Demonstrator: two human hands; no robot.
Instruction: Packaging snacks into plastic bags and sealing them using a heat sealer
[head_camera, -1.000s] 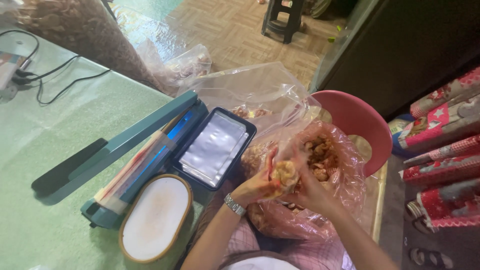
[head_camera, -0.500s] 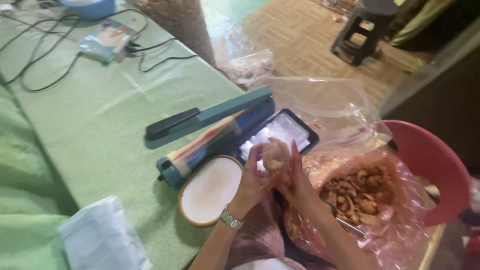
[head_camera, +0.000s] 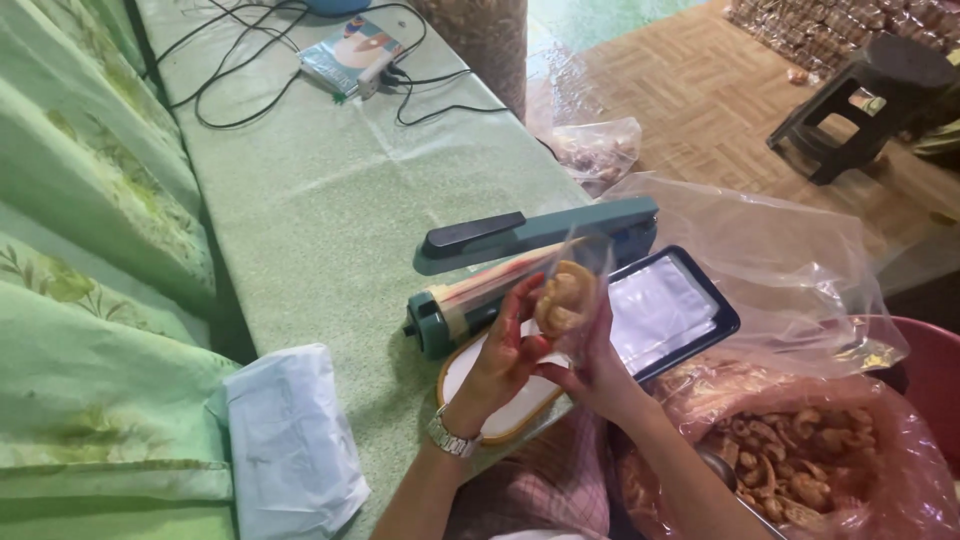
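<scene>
Both hands hold up a small clear bag of fried snacks (head_camera: 566, 298). My left hand (head_camera: 497, 352), with a metal wristwatch (head_camera: 448, 438), grips it from the left. My right hand (head_camera: 596, 360) pinches its right side and bottom. The bag hangs just in front of a teal heat sealer (head_camera: 520, 262) with a raised black-handled arm. Under the hands lies an oval white tray with a brown rim (head_camera: 470, 372). A dark rectangular tray (head_camera: 672, 308) with clear plastic bags sits to the right.
A large pink plastic bag of fried snacks (head_camera: 800, 462) sits at the lower right in a red basin (head_camera: 936, 378). A crumpled clear bag (head_camera: 780, 262) lies behind it. Cables and a power strip (head_camera: 352, 56) lie on the green table; a dark stool (head_camera: 868, 90) stands on the floor.
Both hands lifted the small filled bag out of the big snack bag and carried it left and up, toward the sealer. The view swung left over the table.
</scene>
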